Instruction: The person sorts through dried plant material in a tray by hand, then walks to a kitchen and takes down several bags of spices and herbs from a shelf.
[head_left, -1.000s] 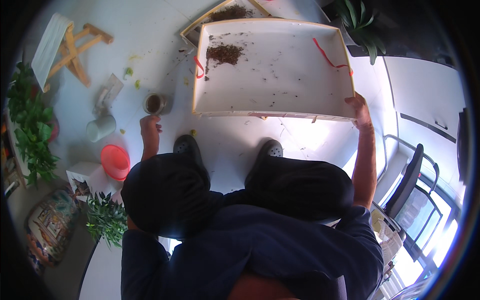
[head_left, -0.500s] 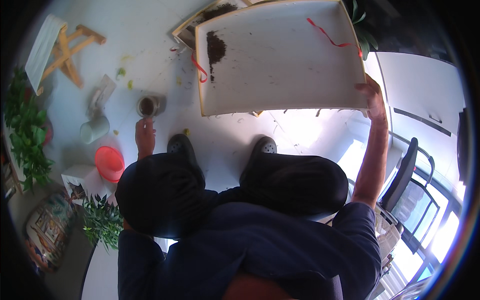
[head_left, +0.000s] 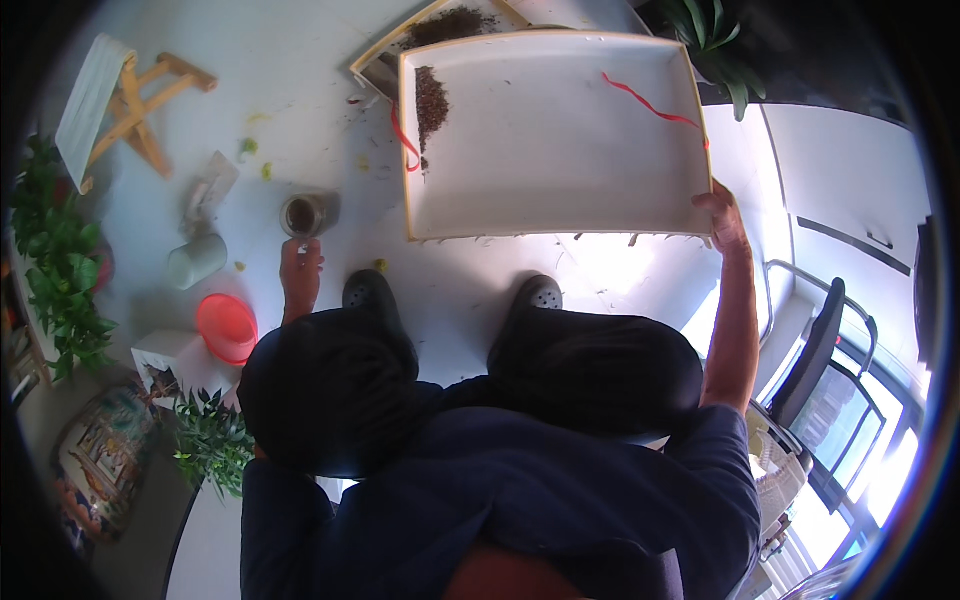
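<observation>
A large shallow white box tray (head_left: 560, 150) with a pale wooden rim and red ribbons is held at its near right corner by my right hand (head_left: 724, 214), thumb over the edge. Dark brown grains (head_left: 431, 105) lie piled along its left wall. My left hand (head_left: 300, 272) is closed just below a glass jar (head_left: 303, 215) with brown contents, standing on the floor. Something small and whitish shows at its fingers; I cannot make out what it is.
Behind the tray lies a second wooden-rimmed box (head_left: 400, 55) with brown material in it. To the left are a folding wooden stool (head_left: 135, 110), a pale green cup (head_left: 197, 262), a red bowl (head_left: 228, 328) and leafy plants (head_left: 60, 260). Crumbs dot the floor.
The tray's right side has come nearer and a little left with my right hand. The brown grains look more spread out. My left hand stays by the jar.
</observation>
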